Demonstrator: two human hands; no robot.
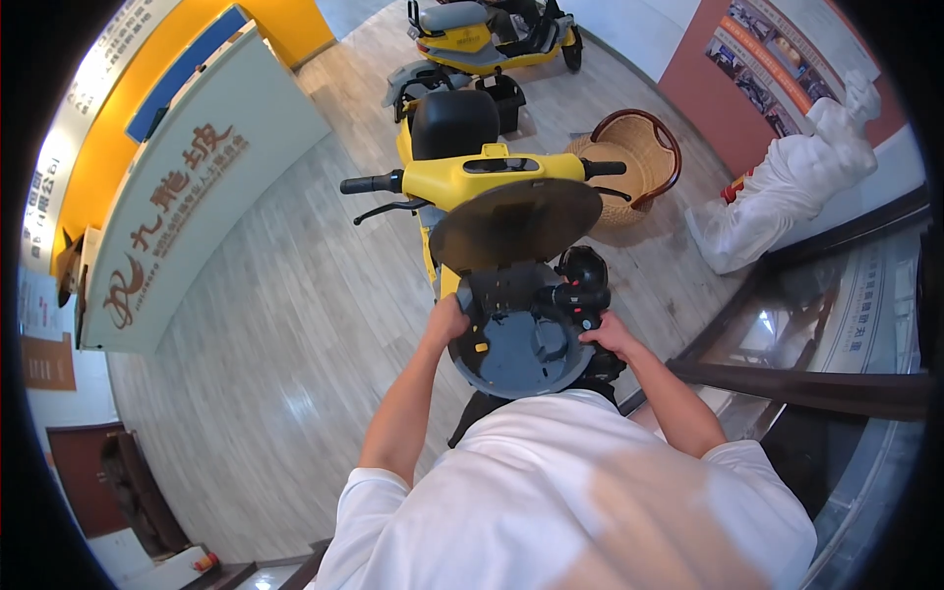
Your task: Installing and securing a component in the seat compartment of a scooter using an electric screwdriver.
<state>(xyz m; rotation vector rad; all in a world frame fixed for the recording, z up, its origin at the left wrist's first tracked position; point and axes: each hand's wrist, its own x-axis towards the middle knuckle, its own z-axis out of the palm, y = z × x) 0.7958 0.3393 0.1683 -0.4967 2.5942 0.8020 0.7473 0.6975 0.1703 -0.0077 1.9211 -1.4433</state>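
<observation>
A grey, round, basin-like plastic shell [521, 379] is in front of my body, its hollow side up. My left hand [448, 320] is closed round its left rim. On the opposite rim my right hand [612, 334] grips with the thumb over the edge. A small yellow piece [481, 347] shows inside the shell. Near my right hand is a black cordless drill [578, 297] with red marks; what supports it I cannot tell. Just beyond stands a yellow scooter [447, 184], its handlebars towards me, with a dark round panel [516, 226] tilted at its front.
A wicker chair [629, 162] with a brown wooden frame stands right of the scooter. More yellow scooters [472, 44] are parked behind. A white statue [787, 182] and a dark-framed glass structure [806, 379] are on the right. A curved white counter [197, 197] stands left on grey plank flooring [265, 344].
</observation>
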